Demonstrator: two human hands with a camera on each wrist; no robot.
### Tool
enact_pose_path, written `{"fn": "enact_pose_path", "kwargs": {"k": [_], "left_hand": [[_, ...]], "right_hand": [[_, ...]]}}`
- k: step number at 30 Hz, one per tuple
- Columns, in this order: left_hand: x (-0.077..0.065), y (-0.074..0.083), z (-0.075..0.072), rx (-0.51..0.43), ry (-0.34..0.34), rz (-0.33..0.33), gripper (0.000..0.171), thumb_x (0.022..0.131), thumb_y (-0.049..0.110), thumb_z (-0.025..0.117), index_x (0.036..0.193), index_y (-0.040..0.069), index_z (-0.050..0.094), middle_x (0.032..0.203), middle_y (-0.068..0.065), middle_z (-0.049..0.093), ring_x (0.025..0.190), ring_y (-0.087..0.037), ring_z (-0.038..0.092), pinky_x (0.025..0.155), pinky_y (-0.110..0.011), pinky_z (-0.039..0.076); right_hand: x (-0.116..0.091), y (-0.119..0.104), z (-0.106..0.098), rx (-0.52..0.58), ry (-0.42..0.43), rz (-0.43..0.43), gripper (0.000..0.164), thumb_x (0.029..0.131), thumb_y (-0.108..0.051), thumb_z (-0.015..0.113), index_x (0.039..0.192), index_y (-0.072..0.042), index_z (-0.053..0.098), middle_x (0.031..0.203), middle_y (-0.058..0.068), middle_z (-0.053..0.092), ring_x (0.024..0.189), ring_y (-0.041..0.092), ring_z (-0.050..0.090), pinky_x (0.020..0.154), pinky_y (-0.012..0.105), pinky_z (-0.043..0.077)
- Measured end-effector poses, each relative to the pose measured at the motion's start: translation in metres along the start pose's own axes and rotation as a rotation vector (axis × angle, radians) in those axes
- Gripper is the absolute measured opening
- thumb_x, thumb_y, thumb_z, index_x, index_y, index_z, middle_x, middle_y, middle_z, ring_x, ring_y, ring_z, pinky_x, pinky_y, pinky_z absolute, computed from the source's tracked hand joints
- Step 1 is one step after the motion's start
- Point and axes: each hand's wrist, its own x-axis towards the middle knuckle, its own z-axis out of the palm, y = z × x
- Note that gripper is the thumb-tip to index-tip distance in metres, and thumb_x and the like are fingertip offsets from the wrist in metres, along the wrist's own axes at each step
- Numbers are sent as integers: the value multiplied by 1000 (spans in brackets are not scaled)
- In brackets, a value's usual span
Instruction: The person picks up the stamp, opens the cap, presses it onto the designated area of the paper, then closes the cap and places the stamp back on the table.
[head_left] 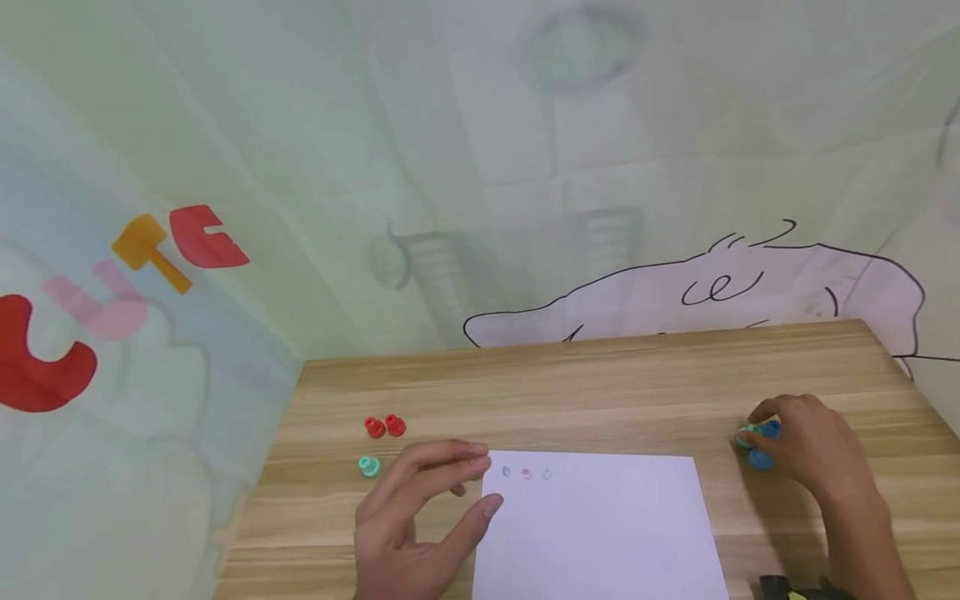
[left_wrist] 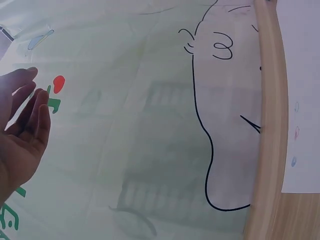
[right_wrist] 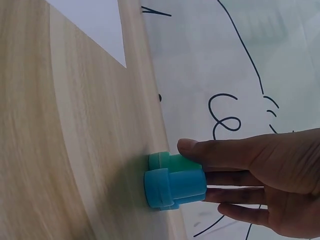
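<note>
My right hand point(head_left: 813, 446) is at a cluster of small toy stamps on the right of the table. Its thumb and fingers pinch a green stamp point(right_wrist: 172, 162), which stands beside a blue stamp point(right_wrist: 175, 187). Another blue stamp point(head_left: 772, 429) is partly hidden by the hand. Over the left edge of the white paper point(head_left: 600, 533), my left hand point(head_left: 420, 517) hovers with loosely bent fingers, holding nothing. Several small coloured prints point(head_left: 527, 474) line the paper's upper left. In the left wrist view, the left hand point(left_wrist: 25, 130) likewise holds nothing.
Two red stamps point(head_left: 385, 426) and a teal stamp point(head_left: 369, 466) stand on the wooden table point(head_left: 570, 392), left of the paper. A printed cloth point(head_left: 480, 208) hangs behind the table's far edge. A dark strap point(head_left: 802, 588) shows near my right forearm.
</note>
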Motion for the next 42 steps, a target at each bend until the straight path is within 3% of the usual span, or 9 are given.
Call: {"fn": "enact_pose_path", "kwargs": {"k": [9, 16, 19, 23, 27, 31, 36, 42], "left_hand": [[4, -2, 4, -45, 4, 37, 25, 89, 0, 84, 112, -7, 75, 110, -21, 72, 104, -23, 70, 65, -26, 55], [6, -2, 3, -33, 5, 18, 25, 90, 2, 84, 112, -6, 76, 111, -20, 73, 104, -22, 71, 69, -24, 57], [8, -3, 4, -52, 13, 35, 24, 89, 0, 84, 111, -6, 76, 110, -20, 74, 102, -23, 71, 68, -25, 57], [11, -5, 5, -63, 18, 56, 22, 89, -1, 84, 109, -7, 76, 107, -20, 74, 98, -23, 71, 67, -25, 57], [11, -8, 6, -50, 18, 62, 21, 88, 0, 84, 107, -6, 76, 105, -19, 75, 98, -23, 72, 68, -25, 58], [12, -10, 7, -57, 10, 64, 22, 89, 1, 84, 108, -6, 75, 104, -19, 75, 97, -23, 72, 68, -25, 58], [14, -12, 7, -73, 1, 96, 24, 87, -2, 84, 109, -6, 74, 103, -19, 74, 96, -24, 72, 66, -27, 58], [9, -9, 8, -58, -33, 39, 30, 86, -3, 85, 114, -3, 75, 107, -18, 74, 95, -23, 71, 70, -26, 60]], "right_hand": [[-2, -3, -4, 45, 34, -22, 25, 90, -24, 84, 103, -3, 80, 114, 31, 72, 115, 59, 59, 91, 73, 51], [-9, -28, -15, 127, 137, -101, 26, 93, -32, 84, 107, -10, 80, 119, 24, 75, 117, 52, 64, 90, 66, 52], [-16, -47, -21, 195, 189, -130, 22, 94, -37, 84, 110, -22, 81, 120, 10, 77, 101, 34, 73, 89, 41, 56], [-28, -77, -27, 334, 260, -171, 21, 91, -33, 87, 110, -36, 79, 114, -9, 78, 87, 2, 69, 74, 13, 50], [-35, -106, -24, 525, 362, -396, 39, 80, 0, 91, 109, -24, 81, 104, -7, 80, 89, 0, 68, 74, 12, 52], [-36, -133, -20, 690, 382, -674, 51, 67, 23, 85, 108, -7, 80, 99, 4, 80, 83, 7, 69, 75, 14, 57], [-36, -162, -16, 856, 351, -846, 45, 70, 22, 84, 109, 0, 79, 99, 8, 79, 84, 9, 69, 78, 17, 59], [-41, -186, -18, 998, 361, -943, 34, 78, 17, 84, 110, 7, 76, 102, 11, 79, 86, 11, 70, 80, 17, 60]]}}
